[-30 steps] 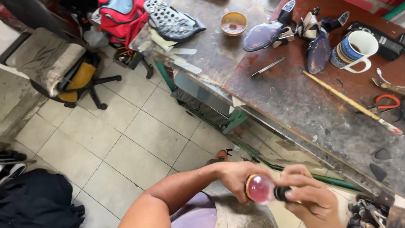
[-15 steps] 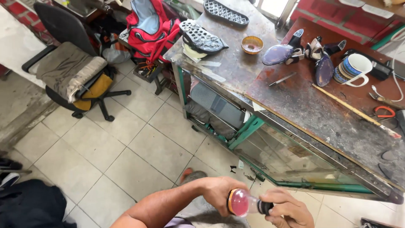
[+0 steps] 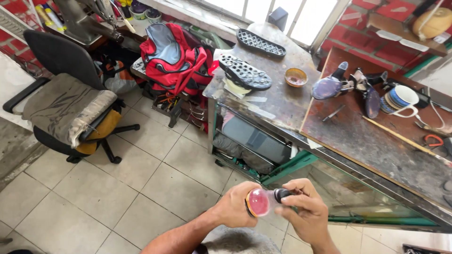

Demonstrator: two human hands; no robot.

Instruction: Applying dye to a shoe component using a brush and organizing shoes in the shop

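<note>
We see the left hand [image 3: 235, 204] closed around a small clear bottle [image 3: 261, 202] with a pinkish, glossy round body and an orange rim at its base. The right hand [image 3: 306, 211] pinches the bottle's dark cap [image 3: 282, 194] between curled fingers and thumb. The bottle lies on its side between the two hands, low in the view and above a pale tiled floor [image 3: 155, 174].

Beyond the hands we see a worn workbench [image 3: 358, 136] with a scuffed, dark brown top and a green metal frame. On it lie two ridged black shoe soles [image 3: 245, 70], a small round bowl [image 3: 296, 76], a pair of shiny purple high-heeled shoes [image 3: 329, 87], a striped mug [image 3: 400, 101] and a long thin wooden stick [image 3: 400, 138]. A red fabric backpack [image 3: 176, 59] stands to the left of the bench. Further left, an office chair [image 3: 66, 103] carries a grey padded cover.
</note>
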